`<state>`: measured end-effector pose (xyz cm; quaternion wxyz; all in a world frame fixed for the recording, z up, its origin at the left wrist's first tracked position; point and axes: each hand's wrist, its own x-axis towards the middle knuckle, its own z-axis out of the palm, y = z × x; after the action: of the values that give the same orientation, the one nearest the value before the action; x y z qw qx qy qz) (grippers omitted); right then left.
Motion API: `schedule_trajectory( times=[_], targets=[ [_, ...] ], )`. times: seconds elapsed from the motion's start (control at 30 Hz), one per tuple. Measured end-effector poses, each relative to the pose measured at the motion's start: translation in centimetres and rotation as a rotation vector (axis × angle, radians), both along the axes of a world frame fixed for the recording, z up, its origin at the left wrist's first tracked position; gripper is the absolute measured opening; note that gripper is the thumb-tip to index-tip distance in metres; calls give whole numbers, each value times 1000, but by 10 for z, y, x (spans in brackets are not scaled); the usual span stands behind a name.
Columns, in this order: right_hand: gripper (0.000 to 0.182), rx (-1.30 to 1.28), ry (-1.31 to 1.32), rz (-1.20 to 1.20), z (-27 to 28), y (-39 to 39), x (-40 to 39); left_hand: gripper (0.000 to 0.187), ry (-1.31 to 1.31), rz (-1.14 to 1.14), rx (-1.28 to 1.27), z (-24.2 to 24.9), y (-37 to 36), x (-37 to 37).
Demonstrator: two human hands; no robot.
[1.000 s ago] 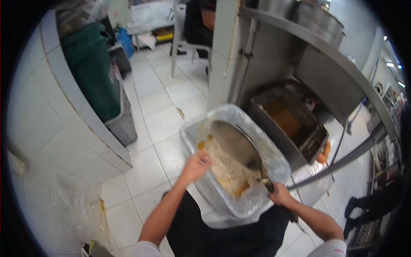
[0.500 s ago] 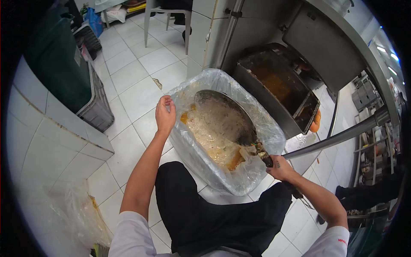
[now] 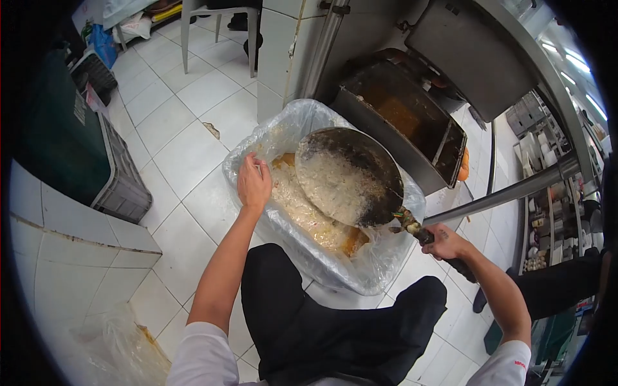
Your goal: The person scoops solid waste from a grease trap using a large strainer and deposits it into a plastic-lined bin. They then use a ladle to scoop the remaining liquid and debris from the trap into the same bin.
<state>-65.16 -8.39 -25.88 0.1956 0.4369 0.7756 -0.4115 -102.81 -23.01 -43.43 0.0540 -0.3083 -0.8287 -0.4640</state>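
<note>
A tub lined with clear plastic (image 3: 283, 254) stands on the tiled floor between my knees, holding a pale, greasy mass (image 3: 296, 206) with orange liquid at its edges. My right hand (image 3: 444, 242) is wrapped round the dark handle of a large round pan (image 3: 386, 174). The pan lies tilted over the tub, with pale, wet matter stuck across its left part. At the tub's left rim is my left hand (image 3: 255, 181), its fingers bent loosely and partly apart, against the plastic liner.
An open metal container (image 3: 412, 145) with brown residue stands behind the tub. A metal bar (image 3: 508, 193) crosses at right. Green bin (image 3: 58, 135) and grey crate (image 3: 125, 183) are at left, a chair (image 3: 187, 32) behind. Another person's dark-clothed leg (image 3: 553, 293) is at right.
The pan has risen out of the pale mass and shows more of its surface. My right hand has moved right and slightly up with the handle. My left hand sits lower along the rim.
</note>
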Motion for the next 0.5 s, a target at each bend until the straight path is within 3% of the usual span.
schedule_trajectory(
  times=[0.27,0.5],
  targets=[
    [14,77,-102,55,4,6,-9,29,7,42,-78,2,2,3],
    [17,184,68,90,-30,23,7,30,145,99,-223,-15,4,3]
  ],
)
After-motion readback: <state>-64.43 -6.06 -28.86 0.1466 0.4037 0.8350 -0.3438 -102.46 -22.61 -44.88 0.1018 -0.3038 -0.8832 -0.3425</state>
